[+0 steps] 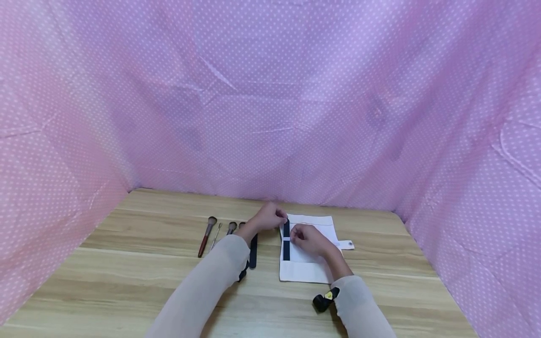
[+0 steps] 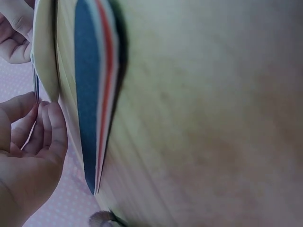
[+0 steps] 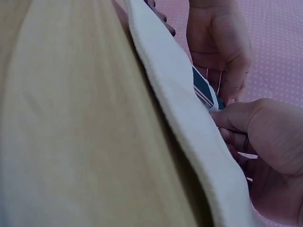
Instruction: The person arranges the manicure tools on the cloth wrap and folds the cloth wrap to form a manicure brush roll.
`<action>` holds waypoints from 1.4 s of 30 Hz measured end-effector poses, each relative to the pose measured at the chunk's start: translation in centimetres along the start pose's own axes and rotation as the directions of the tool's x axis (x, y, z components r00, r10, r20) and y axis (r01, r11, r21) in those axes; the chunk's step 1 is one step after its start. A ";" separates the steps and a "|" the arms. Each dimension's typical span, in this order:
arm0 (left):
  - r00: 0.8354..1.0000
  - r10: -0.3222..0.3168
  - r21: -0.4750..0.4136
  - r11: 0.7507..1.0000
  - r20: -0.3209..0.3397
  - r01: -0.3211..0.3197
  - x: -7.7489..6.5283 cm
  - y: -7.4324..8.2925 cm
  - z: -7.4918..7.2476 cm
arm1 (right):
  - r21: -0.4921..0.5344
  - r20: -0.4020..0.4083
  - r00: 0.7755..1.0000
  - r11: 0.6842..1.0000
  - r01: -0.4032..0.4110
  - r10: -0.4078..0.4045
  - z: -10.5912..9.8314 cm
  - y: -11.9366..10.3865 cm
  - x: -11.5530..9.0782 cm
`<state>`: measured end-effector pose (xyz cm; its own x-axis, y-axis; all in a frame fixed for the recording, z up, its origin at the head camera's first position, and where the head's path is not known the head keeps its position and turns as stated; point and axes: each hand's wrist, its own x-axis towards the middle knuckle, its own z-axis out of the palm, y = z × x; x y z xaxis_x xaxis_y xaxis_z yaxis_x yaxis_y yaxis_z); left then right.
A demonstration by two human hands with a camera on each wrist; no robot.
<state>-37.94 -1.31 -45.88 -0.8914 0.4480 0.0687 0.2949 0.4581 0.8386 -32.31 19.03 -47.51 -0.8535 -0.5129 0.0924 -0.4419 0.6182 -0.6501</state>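
Note:
A dark nail file [image 1: 286, 251] lies lengthwise along the left side of an unfolded white cloth pouch [image 1: 304, 271], under a narrow white elastic band [image 1: 286, 239]. My left hand [image 1: 268, 217] pinches the file's far end between thumb and fingers; in the left wrist view, its thumb [image 2: 21, 106] meets the thin edge of the file. From the other side my right hand [image 1: 309, 239] pinches the band beside the file. The right wrist view shows the file [image 3: 202, 87] with its pale and red layers, and the right thumb [image 3: 236, 116] at the band.
Left of the pouch lies a second nail file [image 1: 253, 253], partly behind my left forearm. Further left are a red-handled makeup brush [image 1: 206, 237], a slim metal tool [image 1: 216, 235] and another brush [image 1: 232, 227]. A snap tab [image 1: 346, 245] sticks out from the pouch's right side. Pink dotted cloth [image 1: 270, 117] surrounds the table.

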 end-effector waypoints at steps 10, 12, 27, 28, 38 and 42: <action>0.996 -0.009 0.076 0.997 0.087 0.002 -0.2 0.3 -0.6 | 0.011 0.011 1.000 1.000 -0.013 0.013 0.1 -0.2 0.0; 0.995 -0.018 0.095 0.995 0.099 0.008 -0.3 0.4 -0.7 | -0.002 0.014 1.000 1.000 -0.006 0.006 0.0 -0.2 0.0; 0.989 -0.008 0.187 0.982 0.151 -0.020 -0.5 0.3 -0.6 | -0.042 0.101 0.994 0.999 -0.024 0.028 -2.6 0.1 -1.0; 0.988 -0.012 0.186 0.982 0.153 -0.016 -0.5 0.3 -0.7 | -0.041 0.105 0.994 0.999 -0.020 0.024 -2.7 0.2 -1.1; 0.987 -0.033 0.199 0.980 0.155 0.002 -0.9 0.6 -1.1 | -0.039 0.134 0.991 0.999 0.021 -0.016 -3.6 0.7 -1.4; 0.988 -0.044 0.201 0.980 0.146 0.014 -1.0 0.5 -1.3 | -0.030 0.137 0.990 0.999 0.044 -0.039 -3.7 0.8 -1.5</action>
<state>-37.29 -2.49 -44.83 -0.8437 0.5347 -0.0481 0.3453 0.6092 0.7139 -32.39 22.48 -45.35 -0.7896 -0.6134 0.0138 -0.4870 0.6128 -0.6223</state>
